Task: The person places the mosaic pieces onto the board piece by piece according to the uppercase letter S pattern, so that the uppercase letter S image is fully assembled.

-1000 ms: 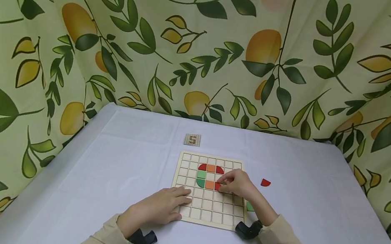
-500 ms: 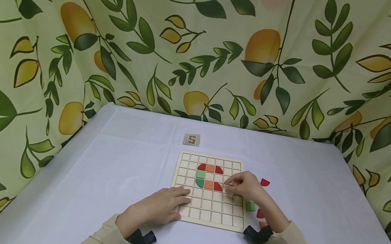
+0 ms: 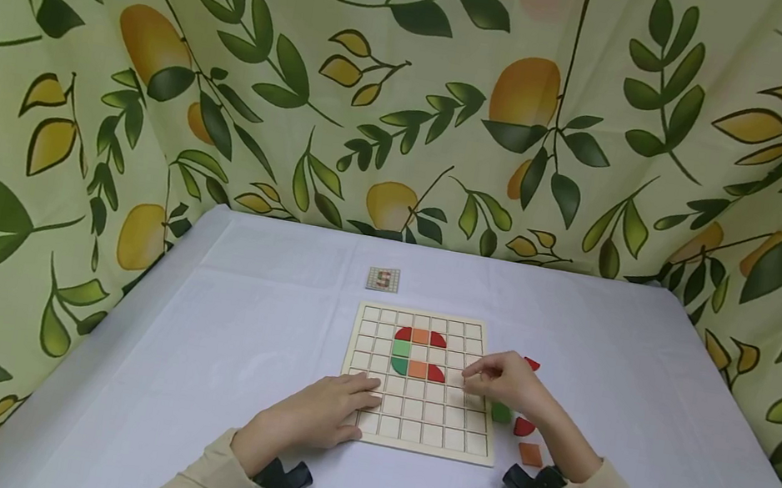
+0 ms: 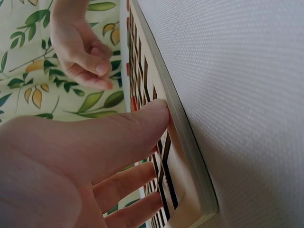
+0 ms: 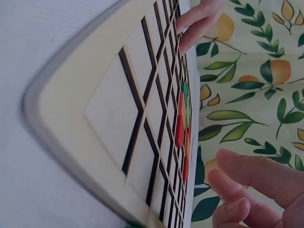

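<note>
A wooden grid board [image 3: 419, 434] lies on the white table. Red, orange and green flat pieces in its cells form a curved shape, with a red quarter-round piece [image 3: 435, 375] at the shape's lower right end. My left hand [image 3: 326, 410] rests on the board's left side with fingers spread; in the left wrist view its thumb [image 4: 147, 121] touches the board's edge. My right hand [image 3: 506, 378] hovers over the board's right edge, apart from the placed pieces. In the right wrist view the right hand's fingers [image 5: 256, 178] are loosely bent, with nothing between them.
Right of the board lie a loose green piece [image 3: 501, 412], a red piece [image 3: 525, 427], an orange square [image 3: 531, 455] and another red piece [image 3: 532, 364], partly behind my right hand. A small patterned card [image 3: 383, 279] lies beyond the board. A leaf-print curtain [image 3: 411, 112] hangs behind.
My right hand has let go of the red quarter-round piece and moved right, towards the board's edge. Loose pieces under the right forearm have come into view. The left hand stays put.
</note>
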Demonstrator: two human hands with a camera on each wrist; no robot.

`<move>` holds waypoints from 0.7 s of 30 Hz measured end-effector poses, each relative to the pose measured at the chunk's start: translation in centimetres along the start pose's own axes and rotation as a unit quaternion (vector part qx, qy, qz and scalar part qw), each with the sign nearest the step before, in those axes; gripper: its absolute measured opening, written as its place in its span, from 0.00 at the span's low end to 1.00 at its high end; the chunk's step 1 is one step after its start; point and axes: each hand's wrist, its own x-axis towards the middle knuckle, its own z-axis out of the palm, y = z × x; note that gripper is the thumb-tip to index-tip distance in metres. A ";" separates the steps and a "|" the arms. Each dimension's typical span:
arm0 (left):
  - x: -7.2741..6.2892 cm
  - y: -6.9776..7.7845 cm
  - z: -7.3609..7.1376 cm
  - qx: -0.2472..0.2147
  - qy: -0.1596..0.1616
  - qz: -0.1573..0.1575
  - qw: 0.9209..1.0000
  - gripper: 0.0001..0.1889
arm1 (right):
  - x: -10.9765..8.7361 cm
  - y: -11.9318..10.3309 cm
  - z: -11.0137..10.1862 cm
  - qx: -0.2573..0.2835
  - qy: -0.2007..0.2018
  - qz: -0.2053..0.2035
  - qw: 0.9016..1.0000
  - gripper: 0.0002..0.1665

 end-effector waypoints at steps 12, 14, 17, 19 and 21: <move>0.0 0.0 0.0 -0.001 -0.005 -0.001 1.000 0.25 | -1.4 1.1 -1.1 0.004 0.002 -0.002 1.000 0.11; 0.0 0.0 0.1 -0.002 -0.004 -0.001 1.000 0.25 | -1.6 1.3 -1.3 0.002 0.002 0.000 1.000 0.11; 0.0 0.0 0.1 -0.002 -0.002 0.001 1.000 0.25 | -1.9 1.6 -1.6 0.003 -0.002 0.002 1.000 0.11; 0.0 -0.1 0.1 -0.003 -0.001 0.002 1.000 0.25 | -2.1 1.8 -1.7 0.003 -0.006 0.001 1.000 0.11; 0.0 -0.1 0.1 -0.003 0.001 0.004 1.000 0.25 | -2.3 2.0 -1.9 0.004 -0.008 0.004 1.000 0.11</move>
